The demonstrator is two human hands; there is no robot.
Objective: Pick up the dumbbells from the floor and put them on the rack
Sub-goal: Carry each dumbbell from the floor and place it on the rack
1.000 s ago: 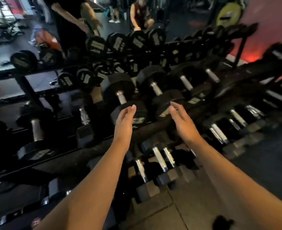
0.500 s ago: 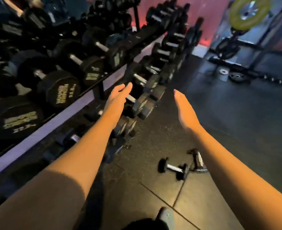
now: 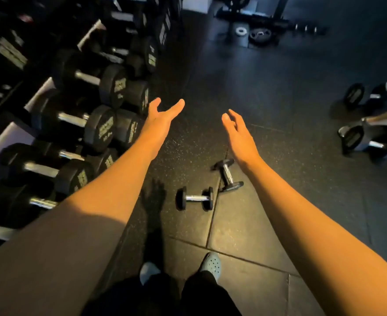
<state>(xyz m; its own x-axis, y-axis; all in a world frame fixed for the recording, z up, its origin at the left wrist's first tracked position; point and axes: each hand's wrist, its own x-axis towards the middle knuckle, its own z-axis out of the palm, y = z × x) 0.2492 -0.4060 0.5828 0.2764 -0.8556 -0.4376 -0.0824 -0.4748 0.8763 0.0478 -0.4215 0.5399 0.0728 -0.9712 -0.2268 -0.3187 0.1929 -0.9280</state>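
Two small black dumbbells with chrome handles lie on the dark rubber floor ahead of my feet: one (image 3: pixel 195 198) lies crosswise, the other (image 3: pixel 227 175) points away from me, touching its right end. The dumbbell rack (image 3: pixel 10 135) runs along the left, loaded with large black dumbbells. My left hand (image 3: pixel 161 117) is stretched out in the air, open and empty, beside the rack's front row. My right hand (image 3: pixel 239 133) is also open and empty, held above and beyond the farther small dumbbell.
Larger dumbbells (image 3: pixel 368 137) sit on the floor at the right edge. Weight plates (image 3: pixel 259 35) and a machine base stand at the far end. My two feet in grey clogs (image 3: pixel 210 263) stand on the floor tiles.
My view has swung from facing the rack to looking down at the floor. The two small dumbbells have come nearer the centre. Both hands stay open and empty.
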